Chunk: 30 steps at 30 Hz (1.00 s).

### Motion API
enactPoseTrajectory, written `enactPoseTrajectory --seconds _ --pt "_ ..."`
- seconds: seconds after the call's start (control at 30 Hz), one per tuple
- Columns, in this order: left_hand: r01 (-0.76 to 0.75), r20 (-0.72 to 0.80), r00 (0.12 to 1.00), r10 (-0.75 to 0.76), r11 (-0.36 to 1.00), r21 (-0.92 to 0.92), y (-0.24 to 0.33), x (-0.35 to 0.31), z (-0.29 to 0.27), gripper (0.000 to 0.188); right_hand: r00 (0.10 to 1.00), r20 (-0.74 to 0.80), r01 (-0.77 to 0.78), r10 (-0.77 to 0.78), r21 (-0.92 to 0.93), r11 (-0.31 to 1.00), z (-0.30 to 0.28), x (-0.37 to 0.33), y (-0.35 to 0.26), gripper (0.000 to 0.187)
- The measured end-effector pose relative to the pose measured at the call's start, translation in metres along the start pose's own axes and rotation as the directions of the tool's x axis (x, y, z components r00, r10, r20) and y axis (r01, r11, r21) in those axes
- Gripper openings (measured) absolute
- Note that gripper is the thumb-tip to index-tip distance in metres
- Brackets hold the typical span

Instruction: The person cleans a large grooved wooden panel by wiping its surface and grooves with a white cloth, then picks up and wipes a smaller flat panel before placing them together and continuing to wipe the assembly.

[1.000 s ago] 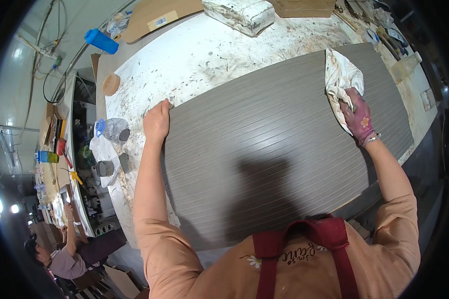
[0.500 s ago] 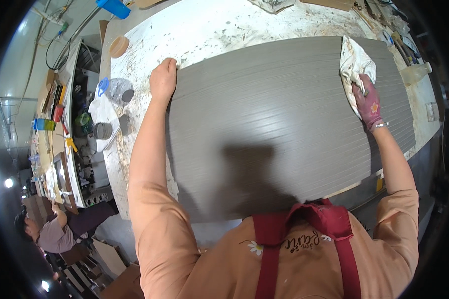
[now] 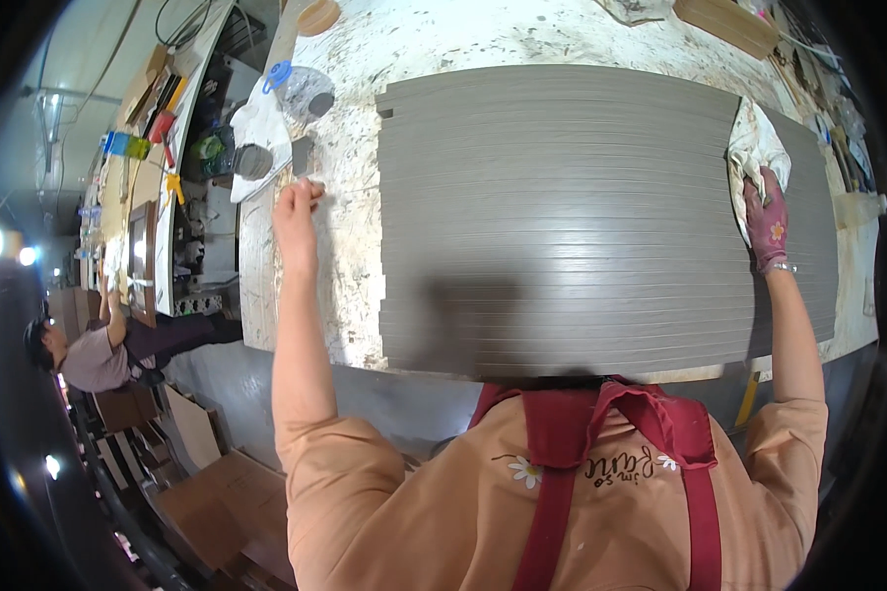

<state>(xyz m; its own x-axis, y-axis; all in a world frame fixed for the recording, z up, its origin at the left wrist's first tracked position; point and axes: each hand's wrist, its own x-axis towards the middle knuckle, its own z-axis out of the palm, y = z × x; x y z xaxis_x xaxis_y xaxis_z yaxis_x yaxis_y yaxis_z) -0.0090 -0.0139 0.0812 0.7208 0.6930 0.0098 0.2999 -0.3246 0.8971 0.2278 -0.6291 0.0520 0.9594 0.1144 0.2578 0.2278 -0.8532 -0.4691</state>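
Many narrow grey strips lie side by side as one wide panel (image 3: 562, 207) on the worktable; their left ends are slightly uneven. My right hand (image 3: 769, 222), in a purple glove with a flower mark, grips a crumpled white cloth (image 3: 756, 143) against the panel's right part. My bare left hand (image 3: 298, 222) is off the panel, over the table to its left. Its fingers are loosely bent with a gap between them, and nothing shows in them. Just beyond its fingertips lies a small dark grey block (image 3: 304, 156).
Left of the panel are a clear plastic bottle (image 3: 306, 94) with a blue cap, a white cloth (image 3: 259, 133) and a grey round container (image 3: 253, 162). A tan round tub (image 3: 317, 17) stands farther back. Tools and bottles line the right edge. A co-worker (image 3: 94, 355) is at another bench, far left.
My left hand has let go of the panel's left edge and moved left and nearer, toward the grey block. My right hand still holds the cloth on the panel. The view has shifted.
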Motion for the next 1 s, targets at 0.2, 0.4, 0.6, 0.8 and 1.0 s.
enactPoseTrajectory --seconds 0.2,0.4,0.6,0.8,1.0 --pt "0.121 0.257 0.962 -0.097 0.990 -0.079 0.021 -0.120 0.015 0.046 0.999 0.040 -0.011 0.012 -0.025 1.000 -0.006 0.000 -0.002 0.043" --pt "-0.097 0.325 0.944 0.056 0.989 0.109 0.019 -0.118 0.044 0.054 0.869 0.368 0.341 -0.330 0.036 0.939 -0.018 -0.019 -0.056 0.038" --pt "-0.061 0.309 0.950 0.036 0.996 0.071 0.012 -0.121 0.050 0.058 0.392 0.297 0.820 -0.870 0.315 0.477 0.074 -0.041 -0.246 0.029" --pt "0.177 0.420 0.888 -0.187 0.982 0.063 0.023 -0.112 0.048 0.059 0.276 0.406 0.815 -0.871 0.382 0.436 0.157 -0.060 -0.405 0.017" --pt "0.059 0.332 0.940 -0.074 0.997 0.057 0.012 -0.120 0.050 0.061 0.142 0.539 0.735 -0.830 0.504 0.453 0.107 -0.038 -0.347 0.029"
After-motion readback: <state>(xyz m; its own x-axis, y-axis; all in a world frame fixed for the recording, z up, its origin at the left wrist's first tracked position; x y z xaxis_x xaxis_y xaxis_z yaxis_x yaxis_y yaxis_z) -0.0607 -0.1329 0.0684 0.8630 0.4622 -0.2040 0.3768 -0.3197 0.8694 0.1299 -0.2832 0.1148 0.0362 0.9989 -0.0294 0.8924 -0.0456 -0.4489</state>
